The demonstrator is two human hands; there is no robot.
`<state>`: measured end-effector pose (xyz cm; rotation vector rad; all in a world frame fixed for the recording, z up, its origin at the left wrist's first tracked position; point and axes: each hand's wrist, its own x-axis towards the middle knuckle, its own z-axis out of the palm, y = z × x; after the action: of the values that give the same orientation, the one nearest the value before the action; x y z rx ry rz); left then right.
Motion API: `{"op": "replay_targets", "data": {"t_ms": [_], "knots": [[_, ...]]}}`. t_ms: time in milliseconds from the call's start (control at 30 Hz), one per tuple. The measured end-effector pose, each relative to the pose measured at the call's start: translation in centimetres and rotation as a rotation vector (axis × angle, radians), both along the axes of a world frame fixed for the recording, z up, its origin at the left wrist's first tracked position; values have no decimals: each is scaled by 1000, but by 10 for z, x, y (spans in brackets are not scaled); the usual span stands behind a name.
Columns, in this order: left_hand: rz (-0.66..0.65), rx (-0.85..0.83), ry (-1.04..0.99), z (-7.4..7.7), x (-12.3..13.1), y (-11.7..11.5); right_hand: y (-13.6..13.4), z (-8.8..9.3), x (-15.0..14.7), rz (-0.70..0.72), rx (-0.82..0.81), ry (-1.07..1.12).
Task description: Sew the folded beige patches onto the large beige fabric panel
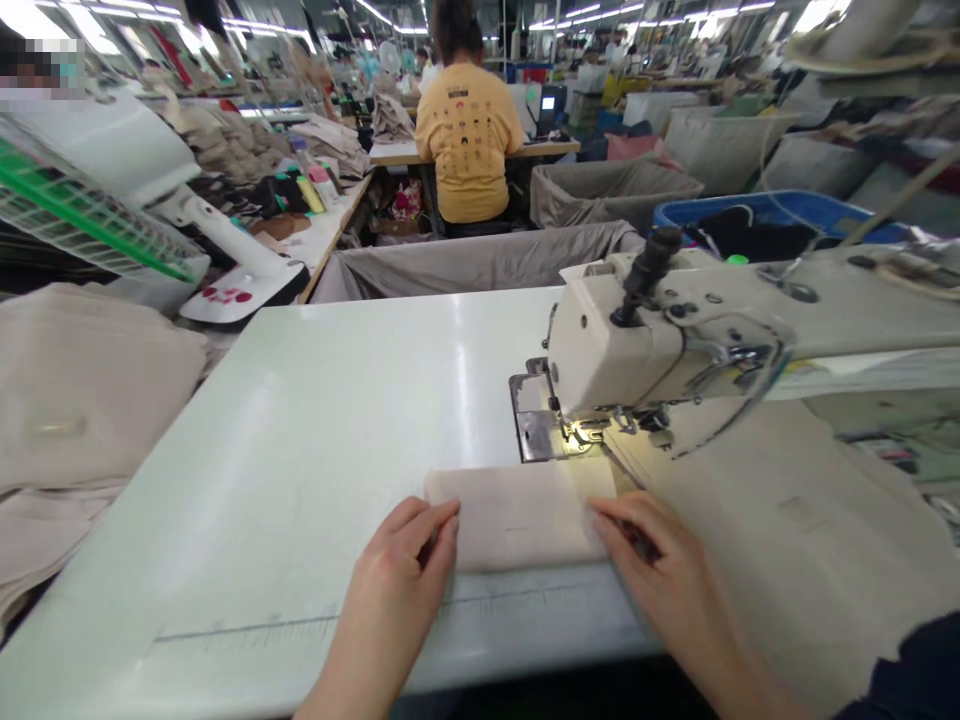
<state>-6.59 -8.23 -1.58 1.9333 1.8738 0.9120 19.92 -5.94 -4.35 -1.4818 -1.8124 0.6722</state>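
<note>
Across the right side of the tabletop [337, 420] stands a sewing machine [619, 355]. Near the front edge, just before the machine's plate [535, 437], lies a cloth [521, 505]; my left hand [401, 565] pinches its left end, my right hand [664, 560] its right.

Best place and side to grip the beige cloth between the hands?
Probably the short ends of the cloth, from left and right, where the left hand and right hand pinch: it lies flat, oblong, its far edge facing the sewing machine.
</note>
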Motion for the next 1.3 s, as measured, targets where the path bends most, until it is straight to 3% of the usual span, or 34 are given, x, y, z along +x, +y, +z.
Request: {"op": "replay_targets", "data": {"t_ms": [467,767,933,1067,1133,1200,1300], "knots": [[-3,24,54,-1,-2,4,8,10,-5,-37,-121,-14],[-29,40,146,-4,-2,0,10,11,-6,-28,-118,-62],[-27,206,434,-5,1,-2,8,19,-3,50,11,-319],[-189,340,627,-4,-9,11,10,22,4,176,235,-548],[-305,254,692,-1,-13,26,12,20,6,223,305,-582],[-371,47,755,8,-10,43,14,16,6,251,317,-567],[-312,-192,851,26,11,66,15,14,0,211,270,-521]]}}
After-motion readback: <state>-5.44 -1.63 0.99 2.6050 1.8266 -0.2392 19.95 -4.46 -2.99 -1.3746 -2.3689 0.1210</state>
